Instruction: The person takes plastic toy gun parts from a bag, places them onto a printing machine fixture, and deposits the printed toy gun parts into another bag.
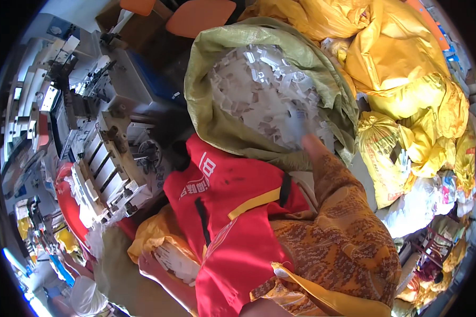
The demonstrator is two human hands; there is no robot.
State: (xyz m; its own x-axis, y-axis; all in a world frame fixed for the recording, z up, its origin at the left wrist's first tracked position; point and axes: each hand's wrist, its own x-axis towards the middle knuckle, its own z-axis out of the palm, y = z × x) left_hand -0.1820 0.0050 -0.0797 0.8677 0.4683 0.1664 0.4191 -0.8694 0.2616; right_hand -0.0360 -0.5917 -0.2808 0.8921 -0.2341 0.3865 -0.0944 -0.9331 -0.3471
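From far away I see the blurry right hand (pixel 297 127) inside the big green sack (pixel 207 121), near its lower right edge, with lots of white bits (pixel 248 90) left there and some in the yellow bag (pixel 147 233) by what seems the left hand (pixel 152 264), neither hand's grip clear to me.

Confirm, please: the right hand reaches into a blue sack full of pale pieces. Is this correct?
Not quite: the head view shows that the sack is olive green, not blue. The right hand does reach into it, among pale pieces.
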